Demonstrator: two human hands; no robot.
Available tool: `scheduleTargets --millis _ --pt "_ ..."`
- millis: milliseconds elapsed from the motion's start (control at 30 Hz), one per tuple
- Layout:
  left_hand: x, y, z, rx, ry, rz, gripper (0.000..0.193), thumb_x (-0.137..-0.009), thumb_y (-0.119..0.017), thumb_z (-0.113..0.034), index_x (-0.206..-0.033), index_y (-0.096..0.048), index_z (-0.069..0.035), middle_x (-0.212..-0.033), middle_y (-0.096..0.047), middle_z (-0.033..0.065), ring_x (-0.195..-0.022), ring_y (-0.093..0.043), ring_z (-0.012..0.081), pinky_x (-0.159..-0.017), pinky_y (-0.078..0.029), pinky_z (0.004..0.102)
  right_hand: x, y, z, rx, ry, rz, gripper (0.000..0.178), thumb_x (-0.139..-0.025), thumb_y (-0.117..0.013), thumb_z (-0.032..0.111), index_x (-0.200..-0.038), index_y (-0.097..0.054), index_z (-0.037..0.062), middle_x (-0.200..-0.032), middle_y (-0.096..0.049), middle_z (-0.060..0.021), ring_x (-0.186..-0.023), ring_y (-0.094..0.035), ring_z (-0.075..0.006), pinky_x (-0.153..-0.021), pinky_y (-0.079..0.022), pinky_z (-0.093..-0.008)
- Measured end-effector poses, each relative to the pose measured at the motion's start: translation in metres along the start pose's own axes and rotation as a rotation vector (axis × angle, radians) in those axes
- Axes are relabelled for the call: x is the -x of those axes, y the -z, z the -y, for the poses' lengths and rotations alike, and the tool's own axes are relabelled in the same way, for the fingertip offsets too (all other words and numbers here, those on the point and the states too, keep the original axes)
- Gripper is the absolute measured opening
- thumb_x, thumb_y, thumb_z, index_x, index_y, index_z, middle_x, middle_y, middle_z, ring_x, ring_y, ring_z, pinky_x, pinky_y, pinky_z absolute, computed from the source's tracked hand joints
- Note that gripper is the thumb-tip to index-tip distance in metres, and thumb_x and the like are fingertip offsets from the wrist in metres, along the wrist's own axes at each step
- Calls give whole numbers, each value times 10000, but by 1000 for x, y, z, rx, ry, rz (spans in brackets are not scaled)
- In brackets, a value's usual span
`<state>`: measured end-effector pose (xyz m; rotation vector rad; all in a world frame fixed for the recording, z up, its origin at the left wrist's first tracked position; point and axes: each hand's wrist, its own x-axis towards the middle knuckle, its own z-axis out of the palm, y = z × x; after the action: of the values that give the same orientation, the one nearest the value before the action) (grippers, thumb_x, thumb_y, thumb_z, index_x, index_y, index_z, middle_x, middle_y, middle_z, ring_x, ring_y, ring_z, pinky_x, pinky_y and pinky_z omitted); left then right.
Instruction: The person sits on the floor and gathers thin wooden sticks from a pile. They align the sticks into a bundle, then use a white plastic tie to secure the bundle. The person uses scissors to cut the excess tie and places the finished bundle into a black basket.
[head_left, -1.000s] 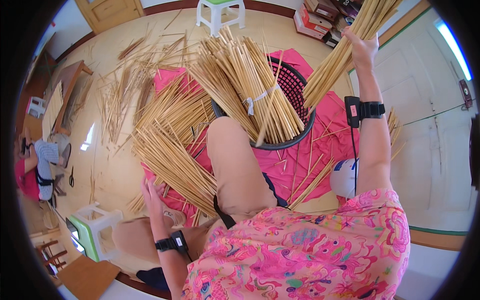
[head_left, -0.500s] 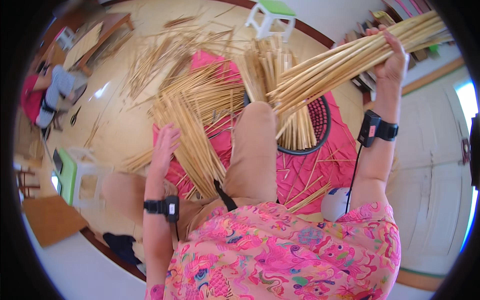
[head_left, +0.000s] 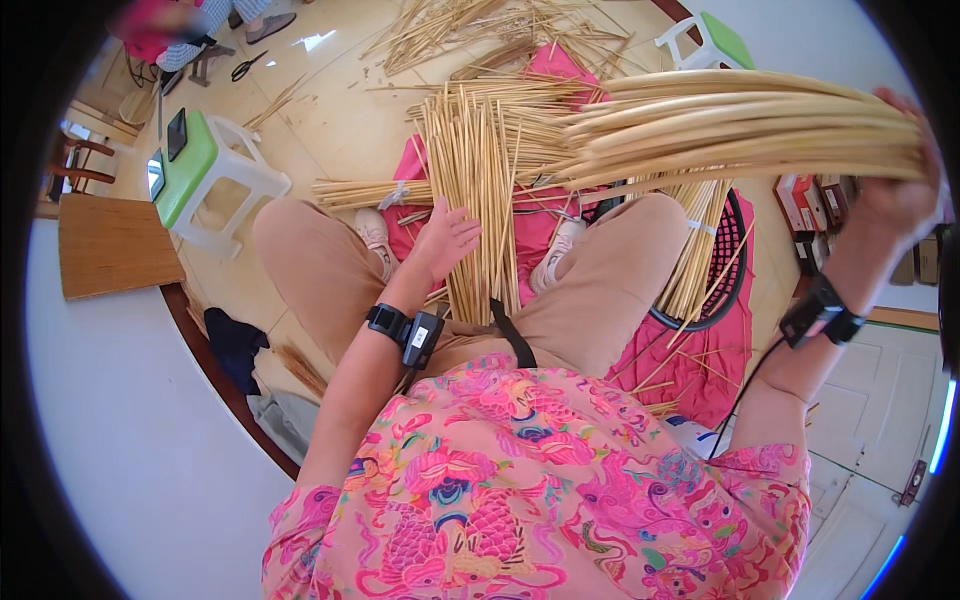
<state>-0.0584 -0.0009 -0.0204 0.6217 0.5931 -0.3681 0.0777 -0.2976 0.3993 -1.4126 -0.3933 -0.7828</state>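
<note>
**A:** What does the right hand [head_left: 893, 205] have?

**B:** Its grip is closed around one end of a thick bundle of pale cane sticks [head_left: 740, 125]. The bundle is held up in the air, lying roughly level, its free ends pointing toward the person's left, above the right knee.

**A:** And the left hand [head_left: 443, 240]?

**B:** Open, fingers spread and relaxed. It grasps nothing. It rests on, or hovers just over, the loose spread of sticks [head_left: 478, 190] between the knees; I cannot tell whether the palm actually presses on them.

**A:** Where do those loose sticks lie?

**B:** On a pink cloth [head_left: 700, 365] spread over the floor, running away from the person. A smaller tied bundle [head_left: 372, 191] lies crosswise at their left edge, just beside the left shoe.

**A:** Anything under the raised bundle?

**B:** A black round basket [head_left: 728, 285] on the cloth by the right leg, with more sticks standing in it, banded with a pale tie.

**A:** And further off?

**B:** A white stool with a green top [head_left: 205, 170] to the left, a scatter of more cane on the floor beyond, and a second green-topped stool [head_left: 712, 40] at the top. Both wrists carry a black strapped device.
</note>
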Motion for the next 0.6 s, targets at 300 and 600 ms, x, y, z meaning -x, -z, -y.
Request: scheduleTargets --millis 300,600 --pt "0 -6 5 387 -102 -39 770 -954 -288 -571 -1388 -283 65 -1368 -431 209 -1257 -418 300 -1064 -311 395 64 -26 -112 -432 -593 14 260 -806 -581 53 -1009 -525 -99 -871 -609 -205 -882 -613 -302 -914 -489 -446" --pt "3 -13 -10 306 -111 -121 590 -957 -322 -500 -1282 -490 -37 -1198 -596 144 -1059 -590 311 -908 -487 441 146 -49 -172 -423 -675 8 197 -772 -642 -17 -940 -538 -24 -769 -626 -125 -656 -646 -214 -567 -542 -322"
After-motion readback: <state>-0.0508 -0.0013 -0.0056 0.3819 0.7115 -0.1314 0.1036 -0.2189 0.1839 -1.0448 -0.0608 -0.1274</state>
